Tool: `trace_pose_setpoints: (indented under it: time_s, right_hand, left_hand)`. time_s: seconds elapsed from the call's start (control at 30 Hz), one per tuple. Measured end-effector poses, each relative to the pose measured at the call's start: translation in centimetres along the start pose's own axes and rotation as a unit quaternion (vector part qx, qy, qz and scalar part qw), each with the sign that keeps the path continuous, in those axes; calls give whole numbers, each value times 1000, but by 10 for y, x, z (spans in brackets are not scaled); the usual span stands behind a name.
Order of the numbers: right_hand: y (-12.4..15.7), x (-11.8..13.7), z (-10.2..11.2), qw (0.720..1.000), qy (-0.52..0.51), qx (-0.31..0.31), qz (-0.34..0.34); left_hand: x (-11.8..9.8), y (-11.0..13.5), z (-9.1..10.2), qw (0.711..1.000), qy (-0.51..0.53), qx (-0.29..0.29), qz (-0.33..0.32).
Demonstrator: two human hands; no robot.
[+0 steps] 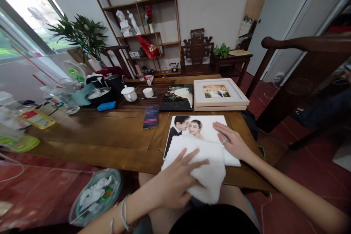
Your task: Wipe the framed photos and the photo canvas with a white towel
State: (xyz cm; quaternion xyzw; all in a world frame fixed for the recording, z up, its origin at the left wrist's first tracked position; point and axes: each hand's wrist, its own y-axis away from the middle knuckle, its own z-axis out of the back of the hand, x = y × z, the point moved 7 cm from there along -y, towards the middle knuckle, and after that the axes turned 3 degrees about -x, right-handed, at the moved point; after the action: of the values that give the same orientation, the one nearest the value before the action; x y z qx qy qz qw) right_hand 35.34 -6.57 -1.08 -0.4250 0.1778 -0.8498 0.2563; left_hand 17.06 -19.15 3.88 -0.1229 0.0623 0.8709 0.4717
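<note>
Head view: the white-bordered couple portrait panel (207, 131) lies flat on the wooden table (109, 128), close to the near edge, with its lower left part hidden under a white cloth (211, 175). I'd judge the panel stiff and fairly light, its smooth face apt to slide and to take smears or scratches; the rims look the best place to hold it, with the palms kept off the picture. The cloth looks soft, limp and nearly weightless, easy to bunch from any part, and its near end hangs past the table edge.

The left hand (179, 175) is on top of the cloth with fingers spread wide; whether it pinches any of the fabric I can't tell. The right hand (234, 142), wearing a ring, rests nearly flat on the panel's right side, fingers stretched out and gripping nothing. So the portrait sits under the right hand, and just ahead of the left.

Beyond it lie a dark bridal photo panel (178, 97) and, beside that, stacked framed photos (238, 97). A smartphone (150, 117) is off to the left, near the portrait.
</note>
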Motion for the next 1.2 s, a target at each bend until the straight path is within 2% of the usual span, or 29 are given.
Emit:
trace_pose_setpoints:
  time_s: [0.03, 0.1, 0.3, 0.4, 0.47, 0.53, 0.77, 0.87, 0.97, 1.1, 1.2]
  right_hand:
    - [0, 0, 0, 1000, 0, 0, -1]
    - [0, 1, 0, 1000, 2, 3, 0]
    - [-1, 2, 1, 1000, 4, 5, 4]
    - [-1, 1, 2, 1000, 3, 0, 4]
    - [-1, 0, 1, 1000, 5, -3, 5]
    - [-1, -1, 1, 1000, 7, -4, 5]
    - [-1, -1, 0, 1000, 21, 3, 11]
    - [-1, -2, 0, 1000, 15, 2, 12]
    - [-1, -1, -1, 1000, 15, 5, 16]
    - [-1, 0, 0, 999, 21, 5, 24]
    - [-1, 1, 0, 999, 21, 5, 28]
  left_hand:
    - [-1, 1, -1, 1000, 1, 0, 1]
    - [12, -2, 1, 1000, -2, -7, 11]
    - [95, -34, 21, 992, -67, -53, 90]
    - [113, -47, 23, 987, -105, -67, 100]
    - [110, -48, 20, 986, -121, -69, 94]
    - [95, -42, 15, 987, -124, -63, 86]
    - [10, 4, -18, 993, -99, -28, 54]
    - [-7, 11, -24, 995, -88, -23, 43]
    - [7, 1, -15, 995, -72, -34, 63]
    - [60, -29, 9, 987, -79, -56, 130]
    - [98, -54, 22, 981, -111, -70, 142]
